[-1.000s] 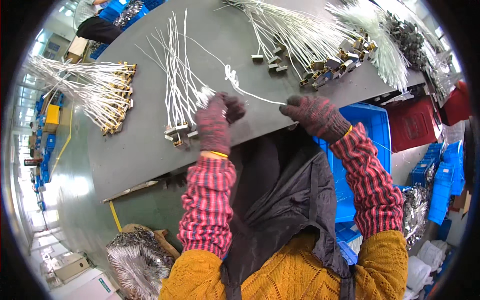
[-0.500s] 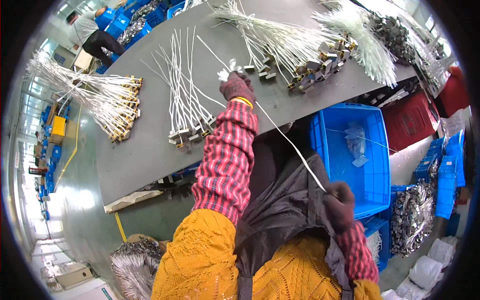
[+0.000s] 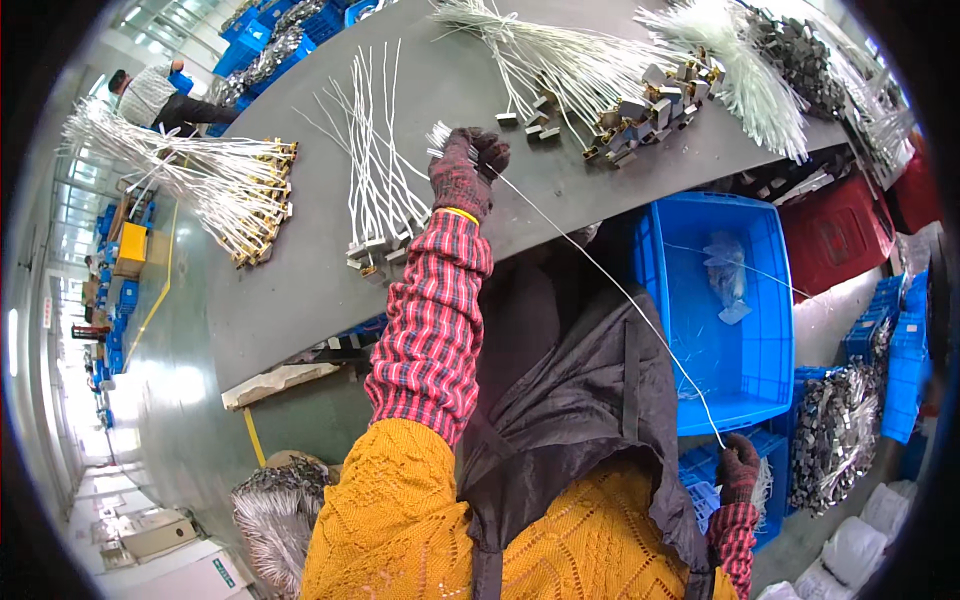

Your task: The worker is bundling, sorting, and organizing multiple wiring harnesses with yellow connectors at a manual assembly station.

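Observation:
My left hand (image 3: 465,165), in a dark knit glove, is closed above the grey table (image 3: 300,290). A small bunch of white strands (image 3: 438,138) sticks out of its fist. From that fist a thin white wire (image 3: 621,286) runs down over my lap to my right hand (image 3: 738,468). My gloved right hand pinches the wire's lower part beside a blue crate. Beside my left hand lies a loose group of white wires (image 3: 378,190) with small block ends. A larger tied bundle of white wires (image 3: 560,60) with metal-like blocks is just beyond it.
Another wire bundle (image 3: 190,180) overhangs the table's left edge. An empty-looking blue crate (image 3: 780,300) holds a clear plastic bag. A red bin (image 3: 835,230) stands behind it. More blue crates with parts flank the right side. A person (image 3: 150,100) bends over at the far left.
My right hand has moved down and to the right, drawing the wire into a longer, straighter line. The white strands above my left fist now sit closer to it.

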`<action>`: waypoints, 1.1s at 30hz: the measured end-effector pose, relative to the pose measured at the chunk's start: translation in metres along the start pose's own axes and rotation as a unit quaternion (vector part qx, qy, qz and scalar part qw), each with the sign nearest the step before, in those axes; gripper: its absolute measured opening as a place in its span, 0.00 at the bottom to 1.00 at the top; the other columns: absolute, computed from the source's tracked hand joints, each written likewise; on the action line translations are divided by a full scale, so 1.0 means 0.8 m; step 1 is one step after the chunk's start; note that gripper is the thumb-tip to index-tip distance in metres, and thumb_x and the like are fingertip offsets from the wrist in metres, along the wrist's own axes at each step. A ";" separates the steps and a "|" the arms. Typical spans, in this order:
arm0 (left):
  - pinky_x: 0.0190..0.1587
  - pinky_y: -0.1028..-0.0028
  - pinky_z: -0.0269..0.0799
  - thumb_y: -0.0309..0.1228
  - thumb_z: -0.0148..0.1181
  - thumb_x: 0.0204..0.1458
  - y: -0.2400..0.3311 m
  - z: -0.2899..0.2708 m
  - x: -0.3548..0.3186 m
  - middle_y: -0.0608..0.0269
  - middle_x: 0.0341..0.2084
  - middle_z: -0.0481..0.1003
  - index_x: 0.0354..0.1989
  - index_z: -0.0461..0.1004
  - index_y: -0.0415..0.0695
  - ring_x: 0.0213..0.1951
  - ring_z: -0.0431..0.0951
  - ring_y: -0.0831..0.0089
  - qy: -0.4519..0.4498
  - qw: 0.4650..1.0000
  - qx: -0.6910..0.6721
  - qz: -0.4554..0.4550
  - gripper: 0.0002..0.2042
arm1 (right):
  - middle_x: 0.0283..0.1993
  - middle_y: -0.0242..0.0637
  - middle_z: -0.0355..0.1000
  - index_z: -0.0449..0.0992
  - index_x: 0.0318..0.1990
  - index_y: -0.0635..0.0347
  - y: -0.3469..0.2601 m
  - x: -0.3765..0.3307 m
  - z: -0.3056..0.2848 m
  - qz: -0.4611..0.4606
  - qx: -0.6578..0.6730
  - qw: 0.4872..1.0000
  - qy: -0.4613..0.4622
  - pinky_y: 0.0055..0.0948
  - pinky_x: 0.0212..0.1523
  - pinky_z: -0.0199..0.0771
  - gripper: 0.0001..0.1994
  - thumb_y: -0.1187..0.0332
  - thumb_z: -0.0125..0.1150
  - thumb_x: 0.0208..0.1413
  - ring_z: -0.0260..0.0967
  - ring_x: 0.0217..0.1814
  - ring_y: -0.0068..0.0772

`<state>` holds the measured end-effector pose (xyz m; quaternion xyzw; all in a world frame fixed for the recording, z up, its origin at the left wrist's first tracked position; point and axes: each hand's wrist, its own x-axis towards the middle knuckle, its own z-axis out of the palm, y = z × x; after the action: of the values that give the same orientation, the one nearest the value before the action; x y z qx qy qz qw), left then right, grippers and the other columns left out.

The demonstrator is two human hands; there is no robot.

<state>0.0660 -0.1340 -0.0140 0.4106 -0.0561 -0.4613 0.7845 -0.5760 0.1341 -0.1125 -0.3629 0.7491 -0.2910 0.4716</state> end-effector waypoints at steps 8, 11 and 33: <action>0.40 0.58 0.83 0.33 0.55 0.60 0.001 -0.001 -0.053 0.51 0.33 0.79 0.41 0.73 0.39 0.34 0.83 0.54 -0.036 0.999 0.006 0.008 0.10 | 0.27 0.29 0.72 0.78 0.41 0.56 -0.030 -0.015 0.041 -0.004 0.010 0.999 -0.045 0.25 0.15 0.62 0.10 0.72 0.62 0.48 0.62 0.16 0.22; 0.41 0.58 0.83 0.33 0.54 0.61 0.021 -0.012 -0.067 0.50 0.33 0.78 0.42 0.73 0.38 0.35 0.82 0.55 -0.048 0.997 -0.024 0.063 0.10 | 0.27 0.29 0.72 0.79 0.42 0.56 -0.042 -0.013 0.049 -0.015 0.044 0.998 -0.051 0.25 0.13 0.61 0.11 0.72 0.63 0.49 0.62 0.15 0.22; 0.41 0.67 0.80 0.37 0.50 0.66 -0.122 -0.016 -0.236 0.57 0.31 0.80 0.39 0.75 0.37 0.36 0.81 0.68 -0.182 0.980 0.075 -0.008 0.14 | 0.35 0.29 0.71 0.75 0.50 0.61 -0.276 -0.026 0.308 -0.241 0.070 0.933 -0.257 0.21 0.33 0.67 0.15 0.70 0.59 0.55 0.65 0.33 0.17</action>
<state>-0.1017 -0.0048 -0.0355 0.3784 -0.2290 -0.5289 0.7243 -0.2848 0.0028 -0.0256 -0.5607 0.4705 -0.3445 0.5878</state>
